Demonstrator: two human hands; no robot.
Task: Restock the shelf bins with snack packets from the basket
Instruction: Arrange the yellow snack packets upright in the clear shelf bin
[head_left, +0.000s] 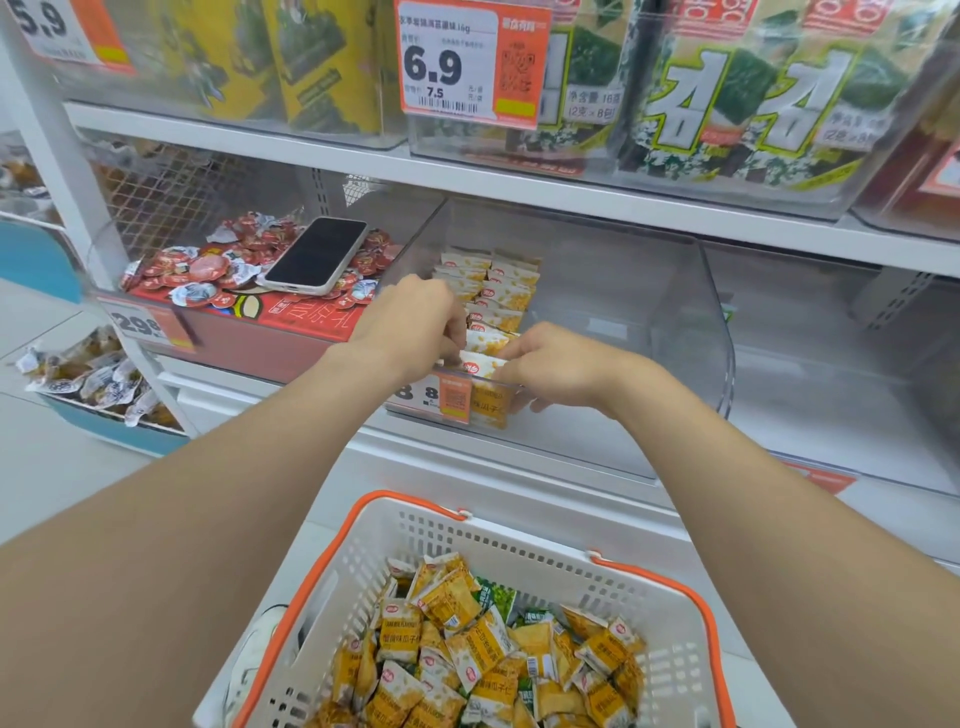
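The basket (519, 540) stands nearest, just below the shelf and heaped with loose yellow packets (467, 654), so each reach upward is short. Above it, at the front wall of the clear bin (649, 291), the left grip (415, 322) and right grip (550, 364) both pinch one upright front packet (485, 364) by its ends, I think to set it straight before the rows (493, 291) behind. Farther left a phone (317, 254) lies on red snacks (208, 265), probably put aside to free both hands.
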